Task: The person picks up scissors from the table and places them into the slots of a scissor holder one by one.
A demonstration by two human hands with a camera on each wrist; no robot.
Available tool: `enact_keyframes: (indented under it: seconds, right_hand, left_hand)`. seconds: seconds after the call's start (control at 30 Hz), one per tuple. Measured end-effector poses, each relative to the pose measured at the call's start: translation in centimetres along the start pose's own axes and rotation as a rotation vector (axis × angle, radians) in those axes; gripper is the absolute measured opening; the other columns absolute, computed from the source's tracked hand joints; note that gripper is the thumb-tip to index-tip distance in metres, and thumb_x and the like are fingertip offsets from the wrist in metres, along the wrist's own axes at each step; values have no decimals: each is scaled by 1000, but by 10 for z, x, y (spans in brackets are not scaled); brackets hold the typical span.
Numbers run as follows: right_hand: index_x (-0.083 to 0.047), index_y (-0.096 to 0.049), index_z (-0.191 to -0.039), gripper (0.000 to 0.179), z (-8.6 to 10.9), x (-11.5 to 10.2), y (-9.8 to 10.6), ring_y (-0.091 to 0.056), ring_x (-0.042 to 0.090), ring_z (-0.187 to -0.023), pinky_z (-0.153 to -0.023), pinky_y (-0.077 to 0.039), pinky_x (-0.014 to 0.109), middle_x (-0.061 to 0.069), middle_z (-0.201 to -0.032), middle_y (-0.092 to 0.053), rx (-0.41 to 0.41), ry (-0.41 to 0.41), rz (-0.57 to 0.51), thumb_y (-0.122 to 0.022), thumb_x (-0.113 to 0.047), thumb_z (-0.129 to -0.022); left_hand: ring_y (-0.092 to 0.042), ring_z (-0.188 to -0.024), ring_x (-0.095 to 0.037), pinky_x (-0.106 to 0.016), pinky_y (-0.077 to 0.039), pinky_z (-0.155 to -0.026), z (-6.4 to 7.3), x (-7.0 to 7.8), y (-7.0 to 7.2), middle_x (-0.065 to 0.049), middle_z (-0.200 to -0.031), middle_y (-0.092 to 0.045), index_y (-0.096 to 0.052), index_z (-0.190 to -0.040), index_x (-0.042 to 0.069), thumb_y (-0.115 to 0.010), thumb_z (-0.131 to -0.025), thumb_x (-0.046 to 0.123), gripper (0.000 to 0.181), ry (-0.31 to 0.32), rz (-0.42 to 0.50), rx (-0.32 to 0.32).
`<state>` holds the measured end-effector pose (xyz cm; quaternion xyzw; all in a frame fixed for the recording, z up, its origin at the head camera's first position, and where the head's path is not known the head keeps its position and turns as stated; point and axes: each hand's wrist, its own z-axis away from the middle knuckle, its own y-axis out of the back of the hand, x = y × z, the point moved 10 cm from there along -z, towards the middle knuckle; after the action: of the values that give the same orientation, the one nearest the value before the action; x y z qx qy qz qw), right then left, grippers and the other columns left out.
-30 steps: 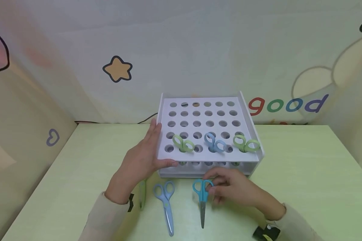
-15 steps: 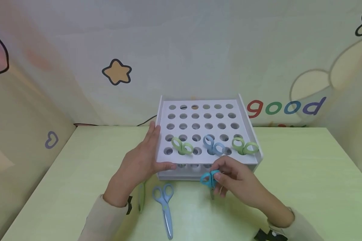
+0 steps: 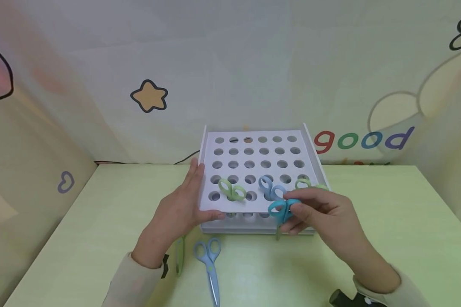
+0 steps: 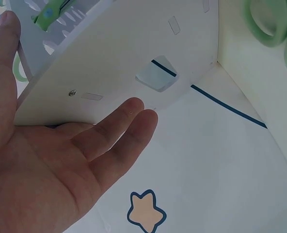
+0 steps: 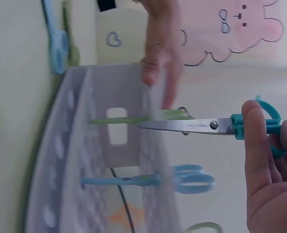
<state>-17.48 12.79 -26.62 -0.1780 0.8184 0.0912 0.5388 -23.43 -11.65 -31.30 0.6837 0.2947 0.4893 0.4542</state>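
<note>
My right hand (image 3: 330, 217) pinches teal scissors (image 3: 285, 208) by their handles, blades pointing down, at the front edge of the white holed rack (image 3: 257, 157). In the right wrist view the teal scissors' metal blades (image 5: 192, 126) extend toward the rack, their tip near a green pair. My left hand (image 3: 174, 209) rests against the rack's left side, fingers straight along the panel and thumb on the front edge. Green scissors (image 3: 231, 194), light blue scissors (image 3: 270, 192) and another green pair (image 3: 302, 180) stand in the front row of holes; my right hand partly hides the last pair.
Light blue scissors (image 3: 210, 268) lie on the pale green table (image 3: 369, 213) in front of the rack. A green pair (image 3: 180, 256) lies beside my left wrist, partly covered. A patterned wall (image 3: 253, 76) rises behind the rack.
My right hand has picked up the teal scissors from the table and carried them up and right to the rack's front edge. My left hand stays on the rack's side.
</note>
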Motion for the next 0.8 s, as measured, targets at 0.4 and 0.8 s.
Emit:
enact_keyframes:
  seconds: [0.4,0.8]
  right_hand:
    - [26,-55,-118,23,-18,-62,50,-70,32,-67,-62,-58,35,30,-98,-70,159,356,-313,-49,18,-97]
    - [32,-52,-106,18,-33,-75,96,-68,34,-59,-57,-57,37,34,-90,-67,425,516,-217,-57,22,-92]
  left_hand:
    - [-61,-104,-29,-33,-47,-61,-1,1,-1,-15,-167,-1,-13,-161,2,-84,-74,58,125,-3,-8,2]
    - [-60,-106,-29,-33,-47,-62,0,2,1,-14,-168,0,-12,-162,5,-86,-74,56,125,19,18,-18]
